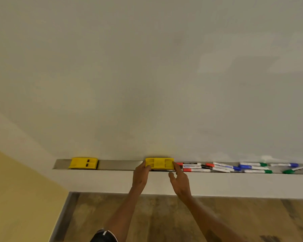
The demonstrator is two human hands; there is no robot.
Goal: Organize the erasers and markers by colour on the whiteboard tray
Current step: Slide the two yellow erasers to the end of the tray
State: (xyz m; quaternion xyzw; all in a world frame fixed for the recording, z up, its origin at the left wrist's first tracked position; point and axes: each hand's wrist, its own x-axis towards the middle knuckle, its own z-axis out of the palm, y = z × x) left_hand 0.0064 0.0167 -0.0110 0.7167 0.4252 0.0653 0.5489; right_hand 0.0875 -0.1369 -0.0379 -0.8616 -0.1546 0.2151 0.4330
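Two yellow erasers are on the metal whiteboard tray (119, 164). One eraser (83, 163) rests near the tray's left end. The other eraser (159, 163) is at the middle, slightly raised, held at both ends. My left hand (141, 175) grips its left end and my right hand (179, 180) touches its right end with the fingertips. To the right lie red markers (196, 170), a black marker (191, 163), blue markers (250, 167) and green markers (258, 171), mixed and partly overlapping.
The whiteboard (147, 75) fills the view above the tray. A white ledge (234, 184) runs below the tray. Beneath it is wood-pattern floor (156, 219), and a yellow wall (21, 198) stands at the left.
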